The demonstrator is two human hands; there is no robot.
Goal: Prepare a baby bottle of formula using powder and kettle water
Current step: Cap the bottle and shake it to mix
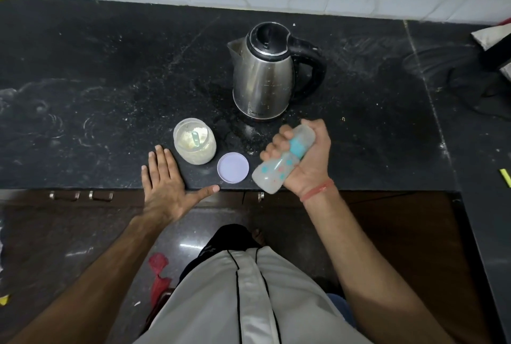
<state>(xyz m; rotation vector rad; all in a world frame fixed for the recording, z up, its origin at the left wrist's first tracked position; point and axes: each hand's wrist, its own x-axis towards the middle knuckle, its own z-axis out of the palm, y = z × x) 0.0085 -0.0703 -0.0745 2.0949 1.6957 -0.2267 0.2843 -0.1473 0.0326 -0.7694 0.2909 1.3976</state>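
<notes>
The right hand [304, 155] grips the bottle [283, 159], tilted base toward the person, just right of the lid [233, 168], while the left hand [166, 175] lies flat and open on the bench [110, 81] beside the open powder jar [195, 141].

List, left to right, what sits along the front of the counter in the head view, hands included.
Left hand flat on the counter edge → open powder jar → lilac lid → baby bottle → right hand gripping it.

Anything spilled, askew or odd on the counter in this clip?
White specks and smears dust the black counter around the kettle and open powder jar, whose lid lies beside it. Nothing is tipped.
</notes>
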